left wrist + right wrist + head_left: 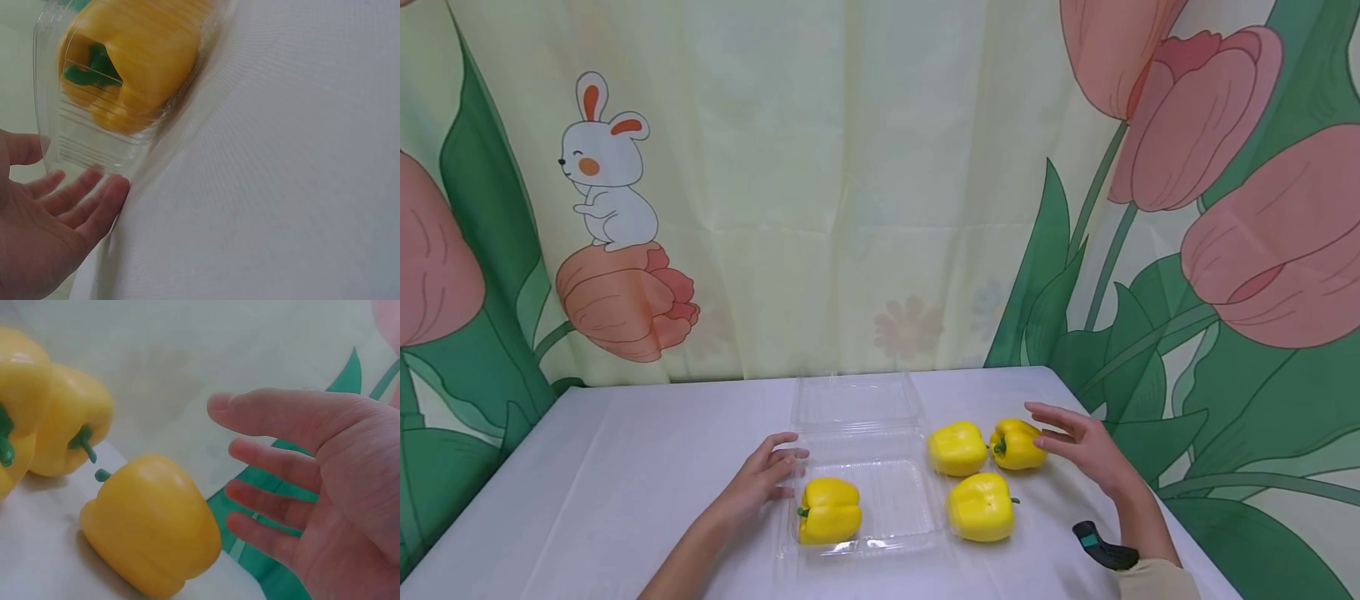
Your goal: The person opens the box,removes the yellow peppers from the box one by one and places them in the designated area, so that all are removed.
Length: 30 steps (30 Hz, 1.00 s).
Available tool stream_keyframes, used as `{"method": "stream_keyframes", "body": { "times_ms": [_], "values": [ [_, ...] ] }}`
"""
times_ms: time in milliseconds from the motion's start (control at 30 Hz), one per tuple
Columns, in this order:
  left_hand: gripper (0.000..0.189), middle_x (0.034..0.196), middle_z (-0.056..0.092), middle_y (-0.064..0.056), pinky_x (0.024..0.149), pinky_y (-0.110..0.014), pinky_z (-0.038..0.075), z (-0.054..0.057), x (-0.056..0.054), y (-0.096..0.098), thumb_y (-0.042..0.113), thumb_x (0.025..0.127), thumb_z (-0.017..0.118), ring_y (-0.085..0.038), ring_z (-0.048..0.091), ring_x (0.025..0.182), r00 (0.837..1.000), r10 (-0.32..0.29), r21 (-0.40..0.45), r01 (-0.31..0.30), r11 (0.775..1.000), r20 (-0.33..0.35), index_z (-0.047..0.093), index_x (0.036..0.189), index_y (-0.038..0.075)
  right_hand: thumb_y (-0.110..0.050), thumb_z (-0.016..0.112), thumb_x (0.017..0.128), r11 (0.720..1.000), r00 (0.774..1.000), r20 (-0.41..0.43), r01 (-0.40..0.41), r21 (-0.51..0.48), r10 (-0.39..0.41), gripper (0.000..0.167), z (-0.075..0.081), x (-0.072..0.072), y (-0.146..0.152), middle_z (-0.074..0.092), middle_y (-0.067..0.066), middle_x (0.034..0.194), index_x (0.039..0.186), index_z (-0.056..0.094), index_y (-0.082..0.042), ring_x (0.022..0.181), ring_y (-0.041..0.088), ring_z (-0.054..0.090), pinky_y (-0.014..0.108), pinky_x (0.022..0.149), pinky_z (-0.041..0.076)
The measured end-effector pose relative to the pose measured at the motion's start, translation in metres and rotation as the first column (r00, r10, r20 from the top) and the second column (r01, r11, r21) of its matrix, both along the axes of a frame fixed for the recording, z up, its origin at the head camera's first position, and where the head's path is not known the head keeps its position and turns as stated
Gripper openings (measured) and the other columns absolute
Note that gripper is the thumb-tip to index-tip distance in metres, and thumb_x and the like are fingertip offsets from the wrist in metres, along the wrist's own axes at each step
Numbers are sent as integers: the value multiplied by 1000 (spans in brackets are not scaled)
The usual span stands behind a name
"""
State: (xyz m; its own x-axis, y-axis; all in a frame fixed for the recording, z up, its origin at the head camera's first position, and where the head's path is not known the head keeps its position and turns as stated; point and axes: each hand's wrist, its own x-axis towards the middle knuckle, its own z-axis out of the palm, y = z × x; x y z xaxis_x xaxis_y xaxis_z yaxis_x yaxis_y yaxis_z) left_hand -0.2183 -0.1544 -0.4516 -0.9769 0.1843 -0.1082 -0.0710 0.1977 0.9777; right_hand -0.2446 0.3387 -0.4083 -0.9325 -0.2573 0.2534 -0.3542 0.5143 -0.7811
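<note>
A clear plastic container (891, 500), its lid (857, 402) folded back behind it, lies on the table. One yellow bell pepper (830, 511) sits in its left part, green stem to the left. My left hand (758, 483) is at the container's left side; in the left wrist view its fingertips (115, 184) touch the wall, and the thumb is by the rim. To the right of the container, my right hand (1086, 446) hovers with extended fingers beside the far right bell pepper (1018, 443). In the right wrist view a gap separates that hand (337, 481) from the pepper (153, 525).
Two more yellow bell peppers, a back one (957, 448) and a front one (982, 507), lie close along the container's right side. A white cloth covers the table (625, 467). Behind it hangs a curtain (850, 208) printed with tulips and a rabbit.
</note>
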Motion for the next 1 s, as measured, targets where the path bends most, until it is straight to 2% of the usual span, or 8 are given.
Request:
{"method": "stream_keyframes", "body": {
  "times_ms": [100,200,233,400,467,633,867,1000],
  "values": [
    [47,138,54,-16,89,-36,57,0,0,-1,24,101,48,-28,58,118,1000,3,-1,-3,1000,-1,34,144,11,-17,64,93,1000,1000,-11,-13,-8,13,48,3,0,-3,57,-17,131,139,52,-9,113,-13,52,10,91,46],
    [47,138,54,-16,88,-36,57,0,0,-2,24,101,48,-28,58,117,1000,3,-4,-3,1000,-7,34,144,11,-16,64,93,1000,1000,-6,-18,-10,18,48,6,1,-7,56,-21,129,139,52,-9,113,-11,54,10,91,46],
    [48,138,54,-16,88,-35,57,-1,0,-3,24,101,48,-28,58,117,1000,2,-4,-2,1000,-9,33,144,11,-17,64,93,1000,1000,0,-18,-7,18,48,7,2,-8,56,-18,130,139,51,-9,114,-8,55,11,91,46],
    [49,140,52,-18,87,-35,57,0,2,-5,25,101,47,-29,57,118,1000,-14,1,14,1000,-16,32,145,10,-20,64,93,1000,1000,17,-13,22,12,50,9,2,-15,55,11,139,140,50,-13,121,27,59,12,90,47],
    [49,140,51,-19,88,-36,57,1,2,-5,25,102,47,-30,57,118,1000,-25,9,25,1000,-16,31,145,9,-21,64,93,1000,1000,18,-9,26,9,50,9,3,-17,54,15,140,140,50,-14,122,35,56,12,89,47],
    [50,140,51,-20,88,-37,57,0,1,-3,25,101,48,-29,57,117,999,-33,14,34,999,-17,31,145,9,-19,65,92,1000,1000,15,-16,9,16,51,9,3,-20,55,10,138,140,50,-15,122,30,56,12,90,48],
    [49,139,54,-17,87,-34,57,-2,-2,-1,26,101,49,-25,59,114,1000,-6,1,6,1000,-7,33,144,10,-17,66,91,998,998,10,-62,-11,62,52,9,0,-31,51,18,142,140,50,-13,124,30,54,12,93,47],
    [49,139,54,-17,86,-34,58,-1,-2,0,26,100,50,-25,59,114,1000,-2,-2,2,1000,-6,34,144,11,-14,67,90,997,997,6,-78,-23,78,52,10,1,-36,52,17,142,140,50,-12,122,22,56,13,94,48]
  ]
}}
